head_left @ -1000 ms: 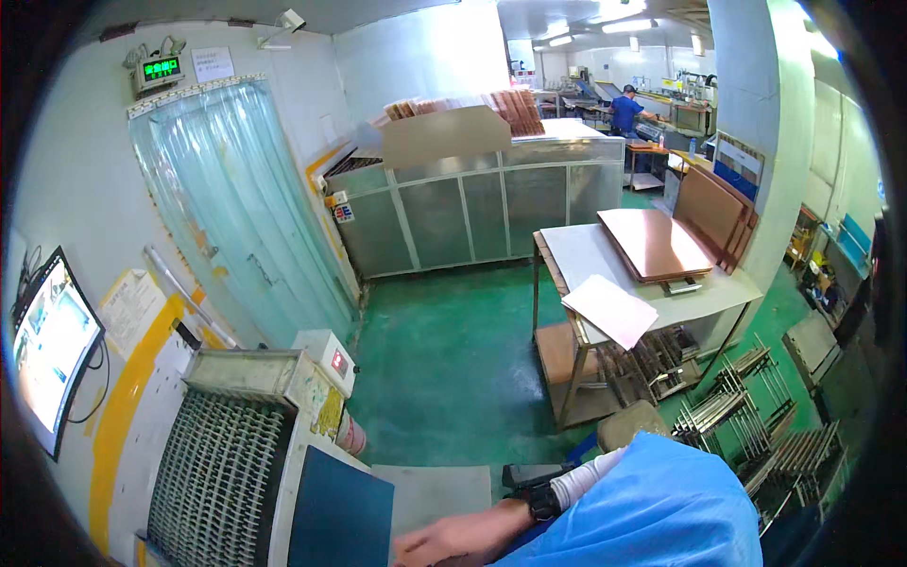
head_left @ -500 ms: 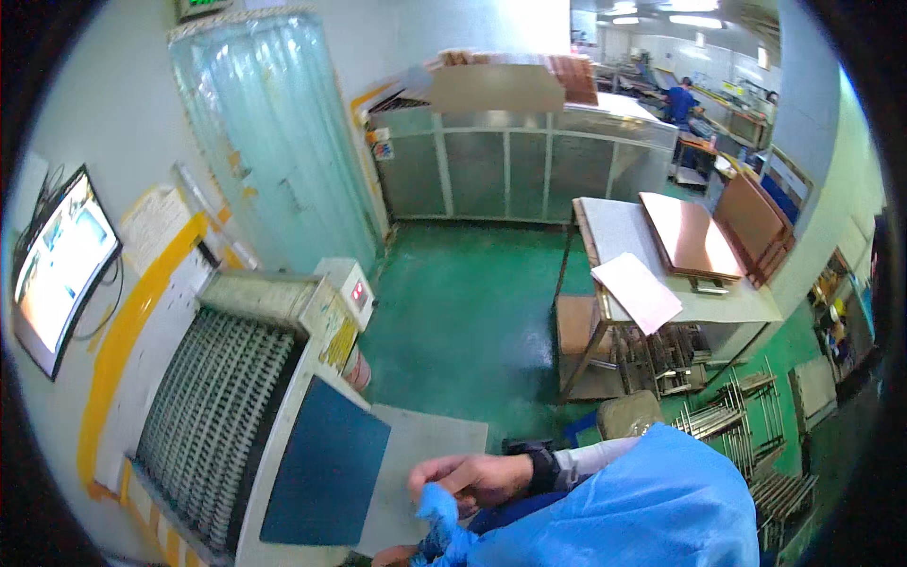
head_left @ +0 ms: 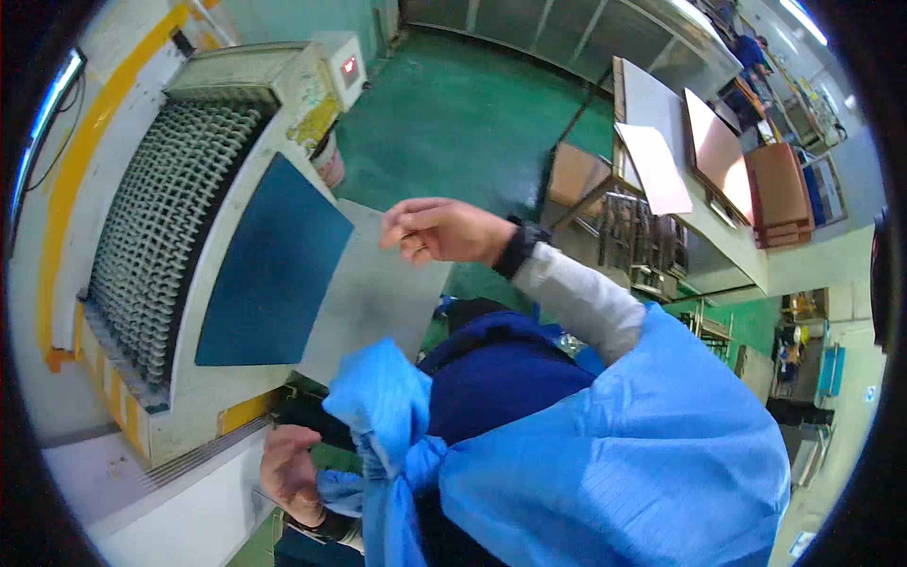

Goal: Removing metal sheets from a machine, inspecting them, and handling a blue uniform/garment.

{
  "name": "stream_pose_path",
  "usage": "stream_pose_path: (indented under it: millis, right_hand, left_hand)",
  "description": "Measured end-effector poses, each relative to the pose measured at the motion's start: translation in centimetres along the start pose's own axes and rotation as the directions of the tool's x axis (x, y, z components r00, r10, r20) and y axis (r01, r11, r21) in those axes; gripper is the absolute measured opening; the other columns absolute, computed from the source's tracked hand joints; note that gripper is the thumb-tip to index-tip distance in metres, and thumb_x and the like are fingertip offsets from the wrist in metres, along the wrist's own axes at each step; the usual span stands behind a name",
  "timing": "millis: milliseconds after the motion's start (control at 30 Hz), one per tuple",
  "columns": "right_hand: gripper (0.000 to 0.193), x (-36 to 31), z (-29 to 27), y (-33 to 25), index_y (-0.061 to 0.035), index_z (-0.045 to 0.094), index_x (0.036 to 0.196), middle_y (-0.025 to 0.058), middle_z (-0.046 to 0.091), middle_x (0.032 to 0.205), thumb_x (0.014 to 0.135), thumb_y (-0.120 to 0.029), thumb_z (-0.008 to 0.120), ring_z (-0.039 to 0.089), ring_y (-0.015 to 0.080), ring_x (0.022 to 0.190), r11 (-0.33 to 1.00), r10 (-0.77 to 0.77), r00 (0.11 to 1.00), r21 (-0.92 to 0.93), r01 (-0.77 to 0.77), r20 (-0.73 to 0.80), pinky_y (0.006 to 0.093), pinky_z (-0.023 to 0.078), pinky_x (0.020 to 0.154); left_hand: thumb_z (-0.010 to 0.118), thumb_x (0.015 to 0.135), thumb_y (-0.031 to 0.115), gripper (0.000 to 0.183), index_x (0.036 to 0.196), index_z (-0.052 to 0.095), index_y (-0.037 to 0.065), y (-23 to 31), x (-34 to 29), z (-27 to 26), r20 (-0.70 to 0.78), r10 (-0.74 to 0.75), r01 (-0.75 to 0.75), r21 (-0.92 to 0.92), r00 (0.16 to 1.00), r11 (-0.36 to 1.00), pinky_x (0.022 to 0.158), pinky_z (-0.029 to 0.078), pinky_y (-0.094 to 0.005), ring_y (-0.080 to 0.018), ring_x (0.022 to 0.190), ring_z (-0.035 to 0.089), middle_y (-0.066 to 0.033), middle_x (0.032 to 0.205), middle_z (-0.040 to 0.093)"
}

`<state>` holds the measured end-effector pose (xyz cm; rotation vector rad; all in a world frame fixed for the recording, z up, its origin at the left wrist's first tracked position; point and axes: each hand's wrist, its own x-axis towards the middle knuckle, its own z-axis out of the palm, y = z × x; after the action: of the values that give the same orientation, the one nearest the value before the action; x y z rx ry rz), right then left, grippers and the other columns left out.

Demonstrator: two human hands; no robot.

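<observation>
My right hand (head_left: 449, 231) is raised in the middle of the view, its fingers loosely bent with nothing visible in them. A black wrist strap (head_left: 521, 249) and a white sleeve (head_left: 586, 291) are on that arm. Lower left, my left hand (head_left: 288, 472) has curved fingers spread apart and looks bare of any object. Beside its wrist hangs a loose tail of the light blue cloth garment (head_left: 624, 435) that I wear. The garment is bunched into a knot (head_left: 383, 416) between my hands, touched by neither as far as I can see.
To the left stands a roller conveyor machine (head_left: 170, 217) with a dark blue panel (head_left: 274, 265) and a grey sheet (head_left: 378, 274) beside it. A box with a red display (head_left: 348, 68) sits at its end. A table (head_left: 652, 94) at right carries copper-coloured boards (head_left: 718, 151) and a pale sheet (head_left: 654, 168).
My right hand has let go of the blue cloth and risen away from it. My left hand has come further into view. The view has tilted down towards my body.
</observation>
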<state>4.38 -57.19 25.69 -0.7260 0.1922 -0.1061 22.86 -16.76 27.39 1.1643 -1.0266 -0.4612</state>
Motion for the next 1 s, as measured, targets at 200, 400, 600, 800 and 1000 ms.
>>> stream_pose_path:
  millis: [200, 400, 600, 800, 1000]
  right_hand:
    - [0.019, 6.8, -20.1, 14.7, -0.0094, 0.066, 0.067, 0.0034, 0.063, 0.061, 0.081, -0.022, 0.062, 0.059, 0.0139, 0.052, 0.096, 0.295, 0.937, -0.970, -0.224, -0.188, 0.0334, 0.050, 0.052]
    - [0.028, 10.1, -9.8, 15.3, -0.0043, 0.068, 0.099, 0.0069, 0.068, 0.095, 0.090, -0.030, 0.062, 0.066, 0.0156, 0.079, 0.501, 0.465, 0.837, -0.693, -0.518, -0.289, 0.0309, 0.054, 0.065]
    - [0.025, 11.0, -5.7, 12.6, -0.0048, 0.068, 0.096, 0.0054, 0.068, 0.091, 0.096, -0.029, 0.060, 0.065, 0.0143, 0.076, 0.526, 0.446, 0.858, -0.701, -0.481, -0.255, 0.0290, 0.054, 0.067]
    - [0.019, 17.7, -7.1, 9.4, -0.0024, 0.067, 0.086, 0.0092, 0.069, 0.082, 0.089, -0.021, 0.064, 0.066, 0.0170, 0.070, 0.468, 0.138, 0.961, -0.839, -0.278, -0.241, 0.0303, 0.052, 0.061]
    - [0.015, 27.3, 0.0, 6.7, -0.0039, 0.065, 0.096, 0.0141, 0.066, 0.096, 0.084, -0.013, 0.067, 0.064, 0.0327, 0.090, -0.026, -0.317, 0.890, -0.941, 0.337, 0.327, 0.0406, 0.051, 0.079]
  left_hand:
    - [0.075, 0.083, 0.037, 0.073, 0.144, 0.045, 0.009, 0.8, 5.5, 7.3, 0.214, -0.004, 0.086, -0.374, 0.977, 0.923, 0.098, 0.040, -0.0446, -0.0322, 0.115, 0.050, -0.0255, 0.129, 0.049]
    - [0.058, 0.091, 0.058, 0.067, 0.130, 0.061, 0.004, 6.4, 7.0, 8.1, 0.563, 0.381, -0.224, -0.329, 0.734, 0.917, 0.105, 0.032, -0.0609, -0.0507, 0.127, 0.043, -0.0284, 0.147, 0.041]
    - [0.052, 0.091, 0.066, 0.079, 0.134, 0.057, 0.000, 6.0, 7.7, 9.3, 0.719, 0.163, 0.063, -0.277, 0.675, 0.959, 0.112, 0.022, -0.0579, -0.0493, 0.139, 0.030, -0.0246, 0.153, 0.035]
    - [0.054, 0.090, 0.066, 0.086, 0.141, 0.049, -0.003, 4.4, 6.7, 6.3, 0.207, 0.148, -0.080, -0.306, 0.967, 0.949, 0.114, 0.020, -0.0569, -0.0488, 0.142, 0.025, -0.0329, 0.153, 0.029]
    - [0.055, 0.089, 0.065, 0.087, 0.141, 0.048, -0.004, 3.9, 8.4, 8.5, 0.456, -0.044, 0.160, -0.219, 0.889, 0.962, 0.109, 0.030, -0.0523, -0.0435, 0.131, 0.042, -0.0296, 0.142, 0.041]
